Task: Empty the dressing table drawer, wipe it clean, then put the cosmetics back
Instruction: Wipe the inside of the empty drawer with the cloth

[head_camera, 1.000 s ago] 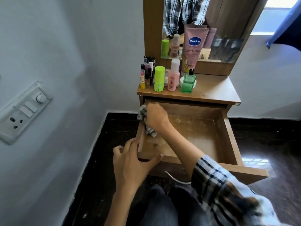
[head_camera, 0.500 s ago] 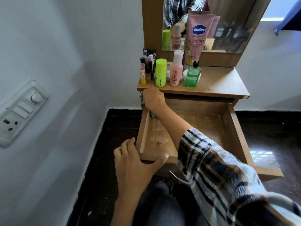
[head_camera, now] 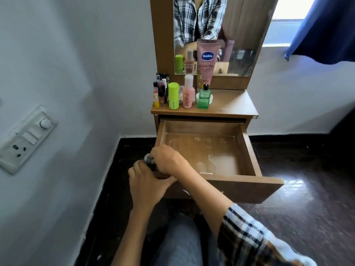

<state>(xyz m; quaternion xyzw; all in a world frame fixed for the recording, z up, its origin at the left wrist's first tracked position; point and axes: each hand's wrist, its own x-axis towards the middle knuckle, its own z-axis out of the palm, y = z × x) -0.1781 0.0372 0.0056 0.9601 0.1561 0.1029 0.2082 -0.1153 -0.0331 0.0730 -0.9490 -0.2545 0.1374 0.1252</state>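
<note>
Wiping is the step in hand: the right hand (head_camera: pixel 167 160) is closed around a bunched grey cloth (head_camera: pixel 148 160) at the near left corner of the drawer (head_camera: pixel 240 186), pressing it against the left wall where dust likely collects. Bracing that same corner, the left hand (head_camera: pixel 146 185) is clasped over the front edge so the drawer cannot slide. Cosmetics (head_camera: pixel 183 96) stand clustered on the tabletop (head_camera: pixel 230 104), parked clear of the emptied, smeared drawer floor.
</note>
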